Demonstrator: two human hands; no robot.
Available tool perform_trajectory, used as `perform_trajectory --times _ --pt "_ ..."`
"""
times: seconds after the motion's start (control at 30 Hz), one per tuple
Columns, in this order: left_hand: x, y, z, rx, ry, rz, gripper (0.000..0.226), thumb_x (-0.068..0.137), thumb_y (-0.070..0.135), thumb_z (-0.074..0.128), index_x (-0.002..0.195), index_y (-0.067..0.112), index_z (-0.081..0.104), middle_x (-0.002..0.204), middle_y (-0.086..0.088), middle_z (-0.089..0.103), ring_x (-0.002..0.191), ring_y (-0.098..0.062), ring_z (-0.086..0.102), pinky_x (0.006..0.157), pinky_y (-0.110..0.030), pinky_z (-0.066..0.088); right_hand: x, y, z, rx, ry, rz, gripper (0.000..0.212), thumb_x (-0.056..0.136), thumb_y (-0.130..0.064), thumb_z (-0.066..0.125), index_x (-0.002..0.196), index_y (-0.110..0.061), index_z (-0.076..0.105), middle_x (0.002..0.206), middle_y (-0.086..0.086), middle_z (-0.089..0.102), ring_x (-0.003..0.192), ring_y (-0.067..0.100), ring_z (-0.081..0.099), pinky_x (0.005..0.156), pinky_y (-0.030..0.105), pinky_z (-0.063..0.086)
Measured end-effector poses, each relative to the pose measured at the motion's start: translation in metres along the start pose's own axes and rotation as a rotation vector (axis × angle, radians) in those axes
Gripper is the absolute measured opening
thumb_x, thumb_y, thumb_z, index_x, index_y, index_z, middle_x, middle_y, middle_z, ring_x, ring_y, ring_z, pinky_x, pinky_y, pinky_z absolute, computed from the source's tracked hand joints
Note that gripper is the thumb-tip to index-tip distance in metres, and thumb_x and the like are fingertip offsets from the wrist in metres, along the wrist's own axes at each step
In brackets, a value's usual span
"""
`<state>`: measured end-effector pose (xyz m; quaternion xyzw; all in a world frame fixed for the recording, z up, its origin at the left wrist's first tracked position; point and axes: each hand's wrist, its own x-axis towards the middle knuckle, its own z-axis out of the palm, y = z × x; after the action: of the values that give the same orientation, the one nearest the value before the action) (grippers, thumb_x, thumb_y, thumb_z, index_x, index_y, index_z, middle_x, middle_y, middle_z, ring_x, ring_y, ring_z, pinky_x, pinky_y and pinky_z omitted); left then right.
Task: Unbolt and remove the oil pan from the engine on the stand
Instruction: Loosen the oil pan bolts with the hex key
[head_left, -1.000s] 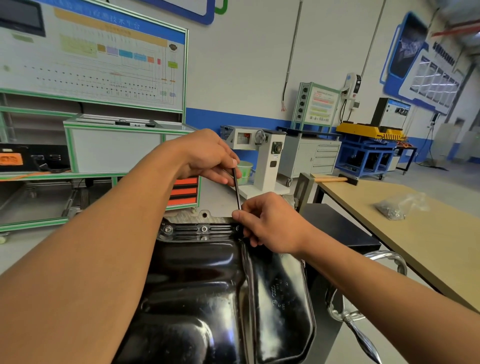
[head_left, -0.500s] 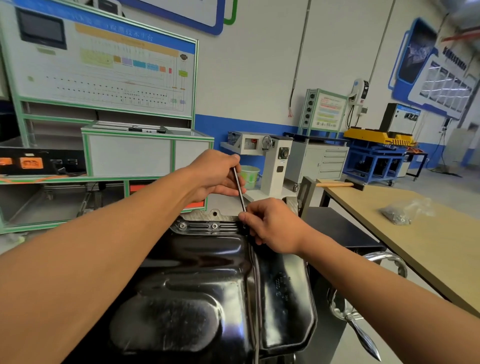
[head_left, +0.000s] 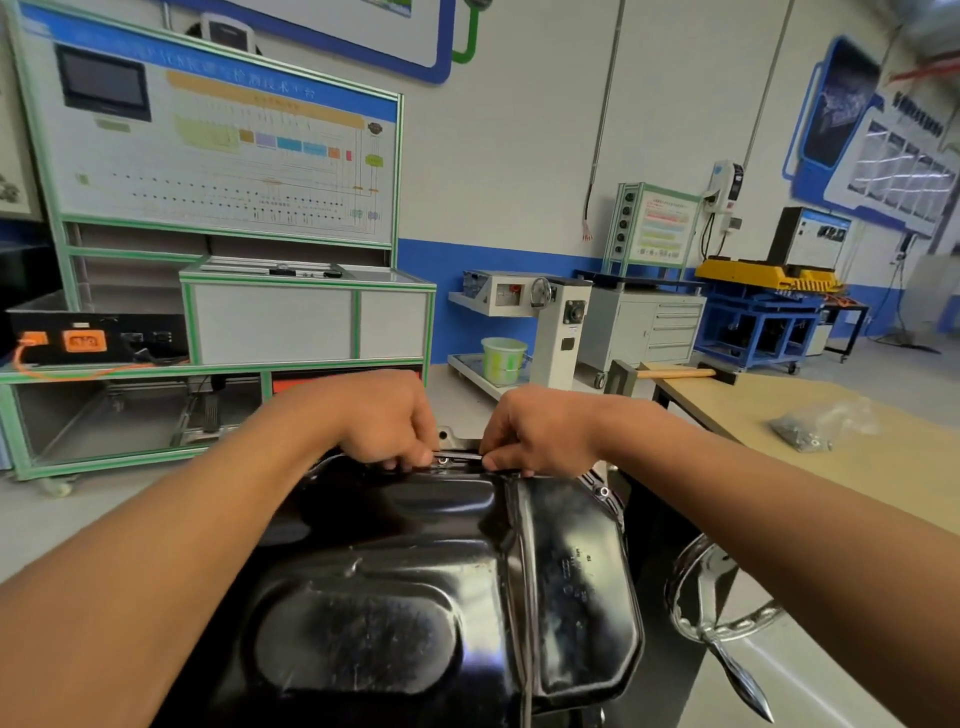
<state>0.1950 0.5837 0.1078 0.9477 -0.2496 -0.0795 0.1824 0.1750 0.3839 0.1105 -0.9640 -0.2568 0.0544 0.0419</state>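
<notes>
Item: oil pan, black glossy pressed metal, sump side up.
Location: seated on the engine, close below the camera and between the two forearms. A pale tab of engine casting shows just beyond its far flange.
Fastening: a flange bolt sits in the right rim and another bolt head between the hands, so the pan is judged not yet free.
Left hand: at the far flange, fingers curled down, apparently gripping one end of a thin tool.
Right hand: just beside it, thumb and finger pinching the tool's other end.
Handling, judged: rigid and moderately heavy. The gloss suggests a slick, possibly oily surface, and the thin rim may bend or cut.
Hold points, judged: two hands on opposite flange edges, lifting level. The smooth sump offers no purchase.
Pan contents: the interior faces down and is hidden.
Container, plastic bag: clear and crumpled, lying on the wooden table to the right, well apart from the pan. It holds small metal fasteners.
Container, green bucket: on a cart shelf beyond the pan. Its contents cannot be seen.
Stand fitting: chrome handwheel, right of the pan.
</notes>
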Motion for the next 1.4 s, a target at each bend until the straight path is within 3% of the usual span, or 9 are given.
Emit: perform_trajectory --times 0.1,0.17,0.33,0.43,0.57,0.83,0.97,1.23,1.4 --pt "0.001 0.000 -0.008 0.013 -0.103 -0.019 0.019 0.092 0.009 0.068 0.108 0.015 0.076 0.052 0.015 0.064 0.047 0.003 0.056 0.050 -0.012 0.047 0.000 -0.001 -0.001 -0.060 -0.015 -0.005 0.020 0.100 -0.022 0.059 0.085 -0.016 0.071 0.071 -0.001 0.066 0.065 0.015 0.057 0.068 0.026 0.044" --pt "0.005 0.002 -0.011 0.049 -0.129 -0.022 0.020 0.091 0.011 0.069 0.109 0.016 0.076 0.068 0.015 0.067 0.059 -0.001 0.059 0.054 -0.014 0.049 0.000 -0.004 -0.005 -0.113 -0.019 -0.021 0.021 0.100 -0.021 0.059 0.086 -0.013 0.074 0.068 -0.007 0.063 0.064 0.011 0.055 0.070 0.027 0.045" --pt "0.001 -0.008 -0.019 0.034 -0.136 0.042 0.017 0.085 0.015 0.077 0.088 0.031 0.076 0.091 0.005 0.075 0.086 -0.011 0.069 0.079 -0.023 0.058 -0.004 -0.009 -0.019 -0.050 -0.081 -0.031 0.027 0.099 -0.028 0.062 0.077 -0.015 0.072 0.062 -0.007 0.065 0.050 0.004 0.055 0.058 0.023 0.047" --pt "-0.005 -0.018 -0.025 -0.344 0.116 0.153 0.017 0.081 0.006 0.078 0.091 0.019 0.079 0.087 -0.003 0.077 0.078 -0.010 0.070 0.074 -0.021 0.057 -0.005 -0.008 -0.027 -0.055 0.001 -0.057 0.025 0.097 -0.029 0.064 0.084 -0.010 0.074 0.060 -0.010 0.062 0.051 0.002 0.050 0.058 0.022 0.042" --pt "0.013 -0.003 -0.038 -0.951 0.423 0.200 0.012 0.080 0.001 0.073 0.091 0.005 0.074 0.077 -0.005 0.073 0.068 -0.012 0.067 0.062 -0.020 0.058 0.001 -0.007 -0.019 0.369 0.183 -0.068 0.031 0.100 -0.021 0.061 0.072 -0.008 0.068 0.046 -0.011 0.055 0.040 0.004 0.039 0.045 0.015 0.033" --pt "0.062 0.017 -0.012 -0.672 0.439 0.148 0.011 0.086 0.004 0.075 0.096 0.003 0.072 0.070 -0.006 0.071 0.056 -0.009 0.063 0.058 -0.024 0.057 0.017 -0.005 0.036 0.984 0.226 0.122 0.031 0.103 -0.015 0.054 0.073 -0.011 0.053 0.072 0.002 0.071 0.038 0.003 0.036 0.035 0.016 0.029" --pt "0.071 0.018 0.003 -0.605 0.409 0.207 0.012 0.088 0.005 0.072 0.100 0.002 0.073 0.084 -0.016 0.074 0.058 -0.008 0.062 0.057 -0.021 0.056 0.018 0.002 0.036 0.975 0.212 0.177 0.029 0.101 -0.017 0.057 0.073 -0.009 0.057 0.072 0.000 0.073 0.038 0.004 0.034 0.035 0.016 0.025" --pt "0.071 0.017 0.005 -0.610 0.390 0.243 0.009 0.090 0.005 0.070 0.098 0.004 0.074 0.077 -0.006 0.074 0.052 0.000 0.061 0.056 -0.017 0.056 0.014 0.003 0.036 1.033 0.157 0.126 0.029 0.102 -0.017 0.054 0.080 -0.002 0.062 0.047 -0.009 0.060 0.036 0.002 0.030 0.034 0.013 0.023" --pt "0.070 0.013 0.004 -0.590 0.372 0.239 0.008 0.091 0.003 0.069 0.096 0.001 0.074 0.079 -0.010 0.074 0.054 -0.004 0.061 0.058 -0.020 0.057 0.019 0.001 0.038 0.985 0.184 0.156 0.029 0.100 -0.019 0.059 0.075 -0.007 0.066 0.067 0.003 0.067 0.042 0.005 0.030 0.035 0.016 0.023"
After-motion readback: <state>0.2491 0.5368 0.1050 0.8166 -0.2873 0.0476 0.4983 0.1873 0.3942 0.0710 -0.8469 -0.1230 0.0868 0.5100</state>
